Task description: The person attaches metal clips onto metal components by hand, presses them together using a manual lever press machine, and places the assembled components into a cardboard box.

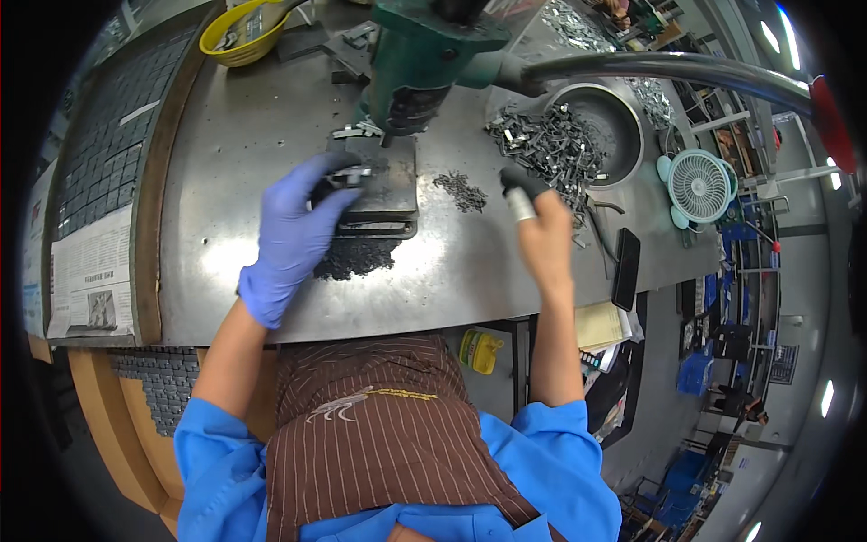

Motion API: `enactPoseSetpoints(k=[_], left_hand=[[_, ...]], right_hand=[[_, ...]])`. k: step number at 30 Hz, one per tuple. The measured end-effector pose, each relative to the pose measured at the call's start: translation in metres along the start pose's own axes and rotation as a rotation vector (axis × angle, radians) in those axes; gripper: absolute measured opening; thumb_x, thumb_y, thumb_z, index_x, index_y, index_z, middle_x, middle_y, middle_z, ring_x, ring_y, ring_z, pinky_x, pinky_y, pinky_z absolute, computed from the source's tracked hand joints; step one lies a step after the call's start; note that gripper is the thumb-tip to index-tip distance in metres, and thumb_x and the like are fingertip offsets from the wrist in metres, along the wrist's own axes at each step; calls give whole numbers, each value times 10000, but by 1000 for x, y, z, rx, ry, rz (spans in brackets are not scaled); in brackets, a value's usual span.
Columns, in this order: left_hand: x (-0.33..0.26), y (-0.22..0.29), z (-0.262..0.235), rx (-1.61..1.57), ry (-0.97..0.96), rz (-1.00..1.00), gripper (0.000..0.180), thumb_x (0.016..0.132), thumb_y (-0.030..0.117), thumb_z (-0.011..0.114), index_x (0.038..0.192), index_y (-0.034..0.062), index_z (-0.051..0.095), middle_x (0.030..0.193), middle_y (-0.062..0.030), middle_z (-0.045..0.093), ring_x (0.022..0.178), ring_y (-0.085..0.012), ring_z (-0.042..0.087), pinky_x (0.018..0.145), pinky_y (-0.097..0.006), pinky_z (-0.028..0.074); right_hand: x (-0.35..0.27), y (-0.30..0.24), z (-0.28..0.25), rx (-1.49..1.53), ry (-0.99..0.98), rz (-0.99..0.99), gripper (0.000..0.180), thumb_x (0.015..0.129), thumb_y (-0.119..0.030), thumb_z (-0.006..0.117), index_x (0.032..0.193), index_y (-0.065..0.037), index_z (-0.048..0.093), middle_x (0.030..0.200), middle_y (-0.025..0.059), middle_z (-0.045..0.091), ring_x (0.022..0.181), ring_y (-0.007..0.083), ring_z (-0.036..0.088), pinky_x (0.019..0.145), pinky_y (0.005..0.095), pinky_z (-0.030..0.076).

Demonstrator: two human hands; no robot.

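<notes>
Your left hand (293,230), in a blue glove, lay on the dark base plate (384,185) of the green press (424,59) at the upper middle of the frame. Its fingers were curled around a small metal part (354,172) at the plate's left edge; the grip looked closed on that part, though the glove hid the fingertips. A scatter of dark scraps (357,257) sat just below the plate, beside your gloved palm.

Your right hand (542,235) was bare apart from dark finger cots and stood right of centre, above the steel table (226,181). Its fingers pointed up toward the pile of clips (546,144) that spilled from the round bowl (614,126) at the upper right. The fingertips were pinched together at the pile's lower edge; whether they held a clip, I could not tell.

A smaller heap of bits (461,191) lay between the plate and your right hand. A black phone (625,268) rested at the table's right edge, with a pale green fan (700,187) beyond it. A yellow bowl (242,34) stood at the upper left.
</notes>
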State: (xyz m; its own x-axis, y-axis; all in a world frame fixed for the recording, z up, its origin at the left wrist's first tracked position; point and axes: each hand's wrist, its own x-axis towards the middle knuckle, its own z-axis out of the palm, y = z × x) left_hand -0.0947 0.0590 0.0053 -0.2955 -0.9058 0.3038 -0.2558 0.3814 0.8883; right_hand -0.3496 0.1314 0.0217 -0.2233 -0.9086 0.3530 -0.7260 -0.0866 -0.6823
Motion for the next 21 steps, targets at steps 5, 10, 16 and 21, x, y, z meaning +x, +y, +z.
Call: enactPoseSetpoints(k=[5,10,16,21], left_hand=[[-5,3,-7,-511,8,-242,265,777,-57,573,1037,-10,583,1078,-108,588,854,-123,579,743,-233,484],[-3,0,-5,-533,-1,-201,236,792,-36,576,1025,-4,577,1115,-134,561,927,-141,552,777,-247,466],[5,-5,22,-261,33,44,156,752,-32,618,898,-19,566,1000,-104,580,805,-122,560,744,-240,468],[7,-5,21,-155,67,30,266,723,-3,657,978,-13,582,944,-83,583,816,-147,560,768,-251,458]], right_hand=[[-32,40,16,-550,-107,-91,257,602,114,491,816,52,618,918,211,548,817,360,478,747,420,401],[-48,35,10,-408,-93,-159,273,647,98,547,884,10,652,898,168,566,793,316,498,725,362,419],[-48,37,7,-175,-16,30,163,715,-78,686,874,-41,672,742,121,596,677,273,534,616,337,426],[-52,43,3,-199,-39,88,143,709,-95,695,836,-36,669,742,116,599,685,278,536,612,350,423]])
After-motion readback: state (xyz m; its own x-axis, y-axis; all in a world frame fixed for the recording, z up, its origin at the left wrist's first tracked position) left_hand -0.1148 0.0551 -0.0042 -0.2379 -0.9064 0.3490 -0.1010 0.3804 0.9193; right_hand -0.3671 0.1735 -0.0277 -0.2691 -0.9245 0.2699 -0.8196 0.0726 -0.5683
